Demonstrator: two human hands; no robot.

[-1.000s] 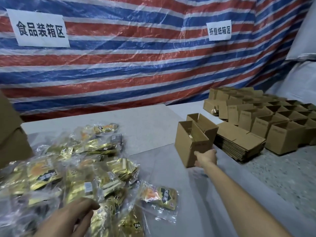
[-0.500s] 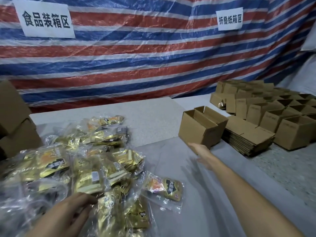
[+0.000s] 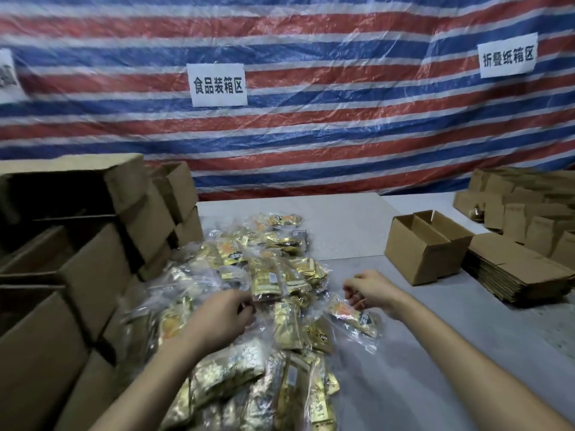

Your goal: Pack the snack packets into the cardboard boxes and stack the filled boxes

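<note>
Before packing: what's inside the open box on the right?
Only bare cardboard inner walls show in the open box; no contents visible. Its floor is hidden behind the near wall.

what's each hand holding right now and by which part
Right hand pinches the separate snack packet by its clear upper edge. Left hand curls into the packet pile; its grip cannot be told.

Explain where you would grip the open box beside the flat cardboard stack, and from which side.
Grip the box by its near top rim, fingers inside, coming from the front-left. It stands upright with its top open, and the stack crowds its right side, so that wall looks harder to reach.
</note>
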